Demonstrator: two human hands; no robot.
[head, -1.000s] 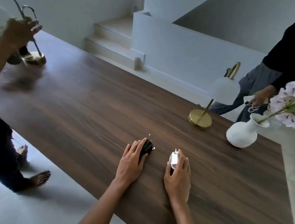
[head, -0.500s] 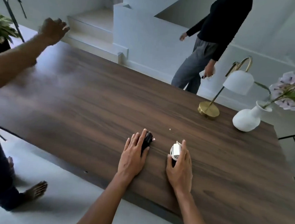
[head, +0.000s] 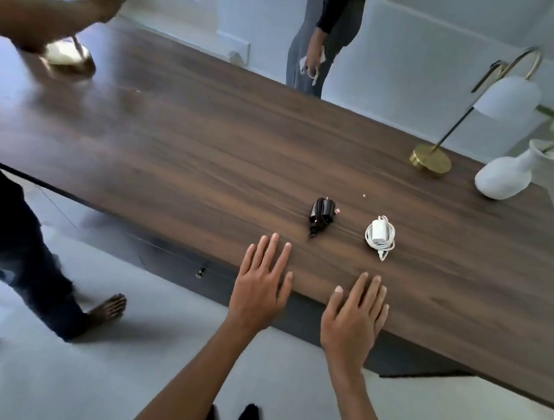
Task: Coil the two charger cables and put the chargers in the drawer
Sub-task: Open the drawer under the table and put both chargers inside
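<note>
On a long dark wooden table (head: 207,143), a black charger wrapped in its cable (head: 321,213) and a white one (head: 380,235) lie side by side. Left hand (head: 259,285) and right hand (head: 355,312) hover nearby, fingers spread, empty. Both bundles look light and springy; pinching each across its coils should stop it unwinding.

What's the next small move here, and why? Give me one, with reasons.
Probably reach the left hand down to the small drawer knob under the table edge and pull. The black charger and white charger both lie wound in their cables, untouched, both hands open and empty near the edge, right hand included, and the drawer looks shut.
</note>
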